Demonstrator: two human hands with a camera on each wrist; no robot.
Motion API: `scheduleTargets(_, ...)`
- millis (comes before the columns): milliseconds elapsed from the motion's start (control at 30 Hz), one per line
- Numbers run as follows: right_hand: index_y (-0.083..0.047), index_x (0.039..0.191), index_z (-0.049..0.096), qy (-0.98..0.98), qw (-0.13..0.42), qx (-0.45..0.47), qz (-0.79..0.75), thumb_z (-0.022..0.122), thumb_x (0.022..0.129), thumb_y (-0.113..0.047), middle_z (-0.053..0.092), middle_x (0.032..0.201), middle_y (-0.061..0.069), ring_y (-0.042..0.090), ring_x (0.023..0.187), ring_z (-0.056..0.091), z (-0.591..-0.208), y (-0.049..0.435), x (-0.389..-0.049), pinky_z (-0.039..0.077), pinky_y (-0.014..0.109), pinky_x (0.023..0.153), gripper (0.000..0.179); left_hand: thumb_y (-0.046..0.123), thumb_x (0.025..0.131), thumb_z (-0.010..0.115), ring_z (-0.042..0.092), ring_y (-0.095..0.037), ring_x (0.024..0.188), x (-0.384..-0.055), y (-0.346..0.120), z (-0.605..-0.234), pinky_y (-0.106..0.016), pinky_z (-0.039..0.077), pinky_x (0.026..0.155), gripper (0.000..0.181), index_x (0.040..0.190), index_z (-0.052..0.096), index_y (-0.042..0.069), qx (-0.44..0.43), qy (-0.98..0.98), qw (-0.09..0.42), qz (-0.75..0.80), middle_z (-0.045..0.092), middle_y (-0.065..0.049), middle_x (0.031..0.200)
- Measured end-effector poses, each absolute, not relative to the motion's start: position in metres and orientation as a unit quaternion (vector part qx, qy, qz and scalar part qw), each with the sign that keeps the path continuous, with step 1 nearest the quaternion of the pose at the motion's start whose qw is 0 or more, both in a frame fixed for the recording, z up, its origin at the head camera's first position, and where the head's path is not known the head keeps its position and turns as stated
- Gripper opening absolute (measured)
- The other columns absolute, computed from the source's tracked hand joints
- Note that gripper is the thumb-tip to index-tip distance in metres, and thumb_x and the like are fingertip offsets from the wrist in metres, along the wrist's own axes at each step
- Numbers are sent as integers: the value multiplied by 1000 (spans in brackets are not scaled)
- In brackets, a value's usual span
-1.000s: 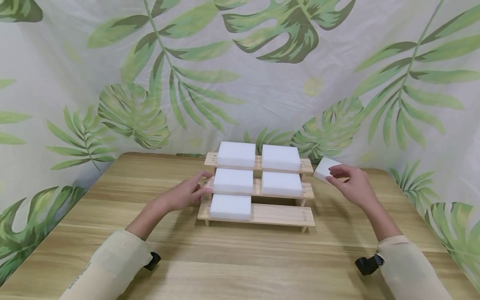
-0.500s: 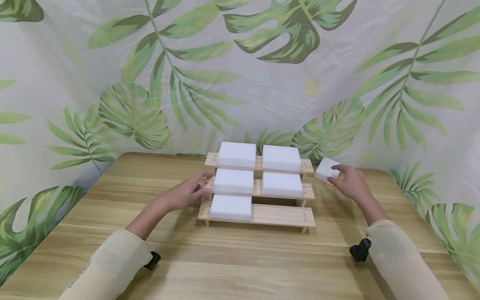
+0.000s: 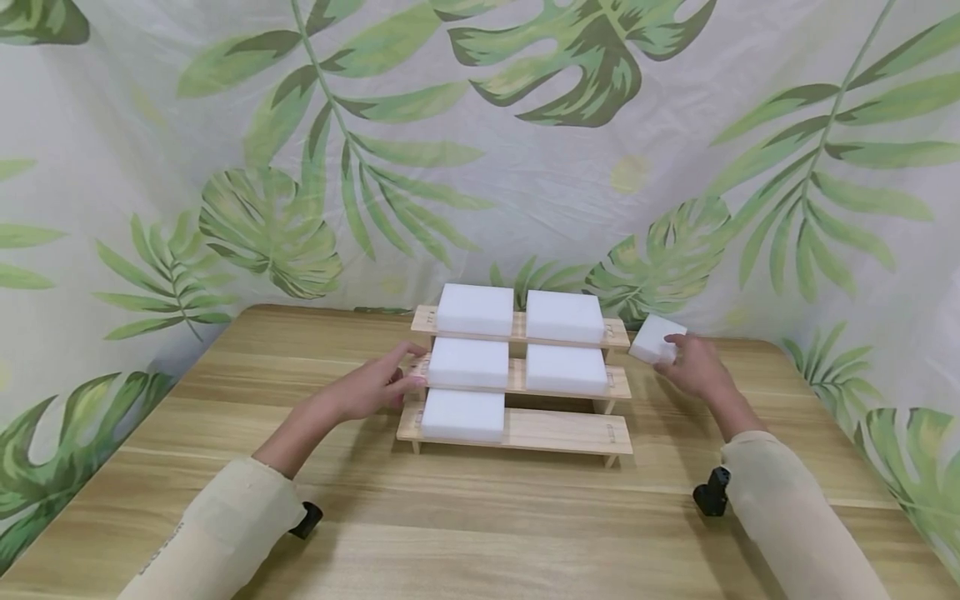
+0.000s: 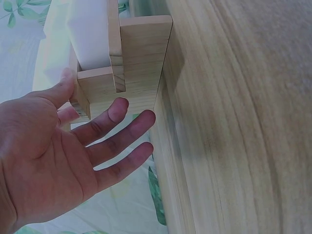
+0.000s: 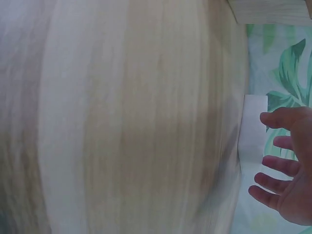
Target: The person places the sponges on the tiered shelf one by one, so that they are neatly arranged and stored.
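Note:
A three-tier wooden stand point(image 3: 566, 431) holds several white foam blocks. Two sit on the top tier, two on the middle tier, and one foam block point(image 3: 462, 414) lies at the left of the bottom tier. My left hand point(image 3: 367, 390) holds the left end of the middle tier between thumb and index finger; its other fingers point(image 4: 122, 141) hang free. To the right of the stand, a loose foam block point(image 3: 651, 335) lies on the table. My right hand point(image 3: 701, 367) is at this block, thumb and fingers spread apart at its near right side; in the right wrist view its thumb overlaps the block's edge.
The wooden table point(image 3: 450, 517) runs back to a leaf-print cloth point(image 3: 525, 183) hanging behind it. The stand's bottom tier has bare wood at its right. A black wrist camera point(image 3: 711, 492) sits at the right cuff, another point(image 3: 307, 521) at the left.
My right hand has moved closer to the loose foam block, and its forearm has swung left. The left hand, the stand and the blocks look unchanged.

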State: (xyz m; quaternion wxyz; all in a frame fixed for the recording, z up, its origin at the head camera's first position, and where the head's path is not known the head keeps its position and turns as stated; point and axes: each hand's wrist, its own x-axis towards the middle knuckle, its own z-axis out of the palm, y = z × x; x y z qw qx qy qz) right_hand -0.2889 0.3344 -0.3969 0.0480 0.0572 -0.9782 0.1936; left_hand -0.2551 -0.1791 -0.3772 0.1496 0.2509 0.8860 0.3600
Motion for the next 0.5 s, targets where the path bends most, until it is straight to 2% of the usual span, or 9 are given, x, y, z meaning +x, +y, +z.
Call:
scheduleTargets(133,19,133,54,-983,44,72,162,73,91,-15,57,124,44,56,113,57,-400,334,-288,47,65,95,57,34,111,52,68,-31,82,-255,-179,-377,-41,51,77,54,152,32,5,251,885,149,363,66,-17,83)
scheduleTargets(267,15,142,49,-986,27,67,148,72,93,-17,49,134,44,58,122,50,-401,334,-285,44,66,100,62,34,111,52,68,-32,83,-254,-178,-376,-41,52,78,54,152,32,5,249,884,150,365,66,-15,84)
scheduleTargets(367,14,145,47,-988,19,61,143,71,94,-17,46,135,44,56,122,49,-401,334,-282,44,65,100,65,33,111,52,69,-32,84,-254,-178,-376,-42,52,78,54,152,32,4,250,885,149,364,67,-13,84)
scheduleTargets(500,14,139,53,-987,19,63,148,71,93,-19,47,130,42,52,117,49,-401,333,-278,45,63,97,59,33,111,52,68,-32,83,-254,-178,-376,-41,51,78,54,152,31,4,251,885,148,362,66,-14,83)
